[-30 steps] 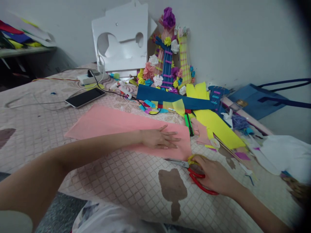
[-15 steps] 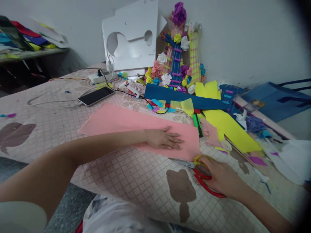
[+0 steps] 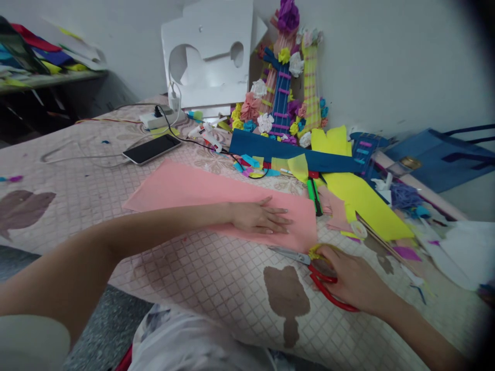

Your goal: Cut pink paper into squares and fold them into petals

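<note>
Head view: the left hand (image 3: 261,217) is laid open and palm down, fingers spread, on a pink sheet (image 3: 174,185), which is spread flat beneath it and extended well to its left under the forearm. The right hand (image 3: 346,275), placed nearer and to the right of the left hand, is closed around the handles of a pair of scissors (image 3: 303,257), red and yellow at the grip; the blades are directed leftward, along the sheet's near edge at its right corner. Whether the blades are parted cannot be told. Just beyond the left hand, to its right, a green-and-black cutter (image 3: 314,197) is placed beside the sheet. Beyond the right hand, a tape roll (image 3: 359,230) and a yellow sheet (image 3: 371,206) are seen. Farther beyond the left hand, a dark blue strip (image 3: 294,154) is laid crosswise, and guitar-shaped models (image 3: 282,100) trimmed with paper flowers are stood by the wall. Beyond and left of the left hand are found a black-screened device (image 3: 152,149), a white glue gun (image 3: 209,135), a power strip (image 3: 160,119) and a white cut-out board (image 3: 216,46). All hand work is carried on a patterned tablecloth (image 3: 216,273).
</note>
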Available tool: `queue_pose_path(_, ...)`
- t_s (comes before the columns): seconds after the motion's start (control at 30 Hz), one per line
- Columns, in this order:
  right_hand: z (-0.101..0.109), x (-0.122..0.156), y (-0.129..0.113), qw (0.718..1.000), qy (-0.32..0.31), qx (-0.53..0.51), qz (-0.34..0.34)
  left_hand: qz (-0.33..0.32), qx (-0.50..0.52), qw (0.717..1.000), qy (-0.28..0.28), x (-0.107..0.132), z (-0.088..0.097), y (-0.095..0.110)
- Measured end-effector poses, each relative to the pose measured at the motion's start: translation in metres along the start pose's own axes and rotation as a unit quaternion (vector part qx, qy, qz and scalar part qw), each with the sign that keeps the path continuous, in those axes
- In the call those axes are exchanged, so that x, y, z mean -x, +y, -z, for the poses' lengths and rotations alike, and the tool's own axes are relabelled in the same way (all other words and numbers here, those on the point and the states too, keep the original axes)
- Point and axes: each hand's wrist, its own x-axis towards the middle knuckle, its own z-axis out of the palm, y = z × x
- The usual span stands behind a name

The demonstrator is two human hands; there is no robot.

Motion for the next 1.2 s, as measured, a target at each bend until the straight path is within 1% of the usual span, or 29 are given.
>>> queue_pose_path(0.13,0.001,-0.003,-0.002,1.000,-0.014,-0.002,-0.008,0.015,0.015,1.000,0.005,0.003,0.003,-0.001)
queue_pose_path(0.33,0.001,-0.011,-0.008,0.999,-0.038,-0.014,-0.011,0.009,0.022,1.000,0.010,0.006,-0.003,-0.006)
queue_pose_path(0.5,-0.001,-0.015,-0.007,0.999,-0.032,-0.013,-0.002,-0.006,-0.009,1.000,0.009,0.006,-0.005,-0.007)
queue_pose_path(0.73,-0.004,-0.014,0.000,1.000,-0.022,0.012,0.019,0.017,0.002,1.000,-0.014,0.005,-0.005,-0.008)
queue_pose_path(0.83,-0.003,-0.012,-0.002,1.000,-0.006,0.016,0.020,0.009,0.014,1.000,0.003,0.005,-0.005,-0.008)
queue_pose_path(0.97,-0.003,-0.011,-0.004,1.000,0.001,0.015,0.015,-0.008,0.024,0.999,0.046,0.007,-0.005,-0.007)
queue_pose_path(1.1,-0.003,-0.012,-0.007,1.000,-0.011,0.005,0.001,-0.002,0.008,0.999,0.042,0.013,-0.003,-0.006)
queue_pose_path(1.2,0.000,-0.016,-0.012,1.000,-0.013,-0.007,0.005,-0.004,0.007,0.999,0.044,0.015,-0.005,-0.008)
